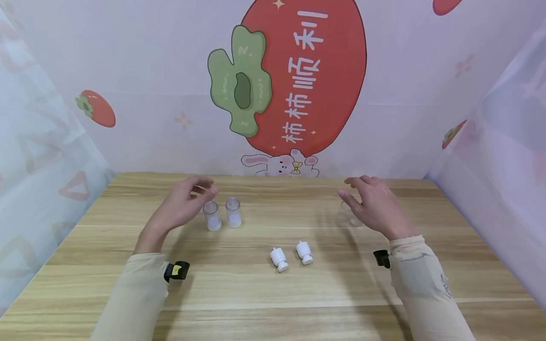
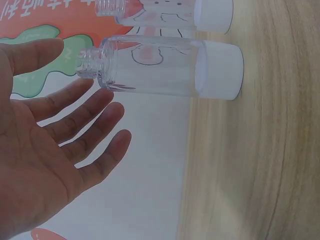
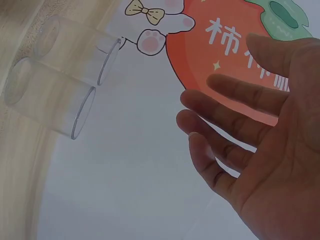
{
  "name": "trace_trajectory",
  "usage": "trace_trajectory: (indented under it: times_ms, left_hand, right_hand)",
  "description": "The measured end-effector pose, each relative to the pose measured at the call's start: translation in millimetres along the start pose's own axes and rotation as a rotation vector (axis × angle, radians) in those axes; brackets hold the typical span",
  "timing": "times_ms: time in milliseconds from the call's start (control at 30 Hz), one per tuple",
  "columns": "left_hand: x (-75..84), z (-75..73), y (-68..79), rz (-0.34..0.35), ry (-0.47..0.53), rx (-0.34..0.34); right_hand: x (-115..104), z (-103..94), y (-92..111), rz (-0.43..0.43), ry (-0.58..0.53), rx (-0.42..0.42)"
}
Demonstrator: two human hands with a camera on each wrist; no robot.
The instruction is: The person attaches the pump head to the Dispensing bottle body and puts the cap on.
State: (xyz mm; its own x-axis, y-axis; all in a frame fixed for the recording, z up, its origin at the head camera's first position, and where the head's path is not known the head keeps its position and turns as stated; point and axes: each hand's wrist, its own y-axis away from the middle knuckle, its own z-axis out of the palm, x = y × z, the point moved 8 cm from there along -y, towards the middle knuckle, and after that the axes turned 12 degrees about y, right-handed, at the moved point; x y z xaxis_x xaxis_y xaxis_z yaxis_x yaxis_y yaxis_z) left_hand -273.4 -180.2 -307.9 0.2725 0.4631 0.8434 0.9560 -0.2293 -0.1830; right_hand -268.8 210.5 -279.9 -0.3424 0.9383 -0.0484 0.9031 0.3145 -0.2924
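Left hand [image 1: 181, 204] open beside two bottles [image 1: 212, 216], right hand [image 1: 375, 206] near clear caps [image 3: 50, 95]

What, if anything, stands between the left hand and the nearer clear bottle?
Nothing visible does. The left hand is open beside the nearer clear bottle, with only bare air between fingers and bottle in the left wrist view.

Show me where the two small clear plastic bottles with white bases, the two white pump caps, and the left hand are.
Clear plastic bottles with white bases [image 1: 212, 215]: head view, body of the left one.
White pump caps [image 1: 279, 259]: head view, middle of the left one.
Left hand [image 1: 183, 204]: head view, palm.
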Motion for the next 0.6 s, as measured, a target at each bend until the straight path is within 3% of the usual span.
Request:
trace_trajectory:
  times_ms: [333, 600]
  left_hand:
    - [-1.0, -0.9, -0.5, -0.042, 0.075, -0.003]
    - [-1.0, 3.3, -4.3, -0.029, 0.101, 0.002]
  right_hand:
    - [-7.4, 2.6, -0.7, 0.005, -0.028, -0.072]
    - [-18.6, 8.0, -2.9, -0.02, -0.023, -0.092]
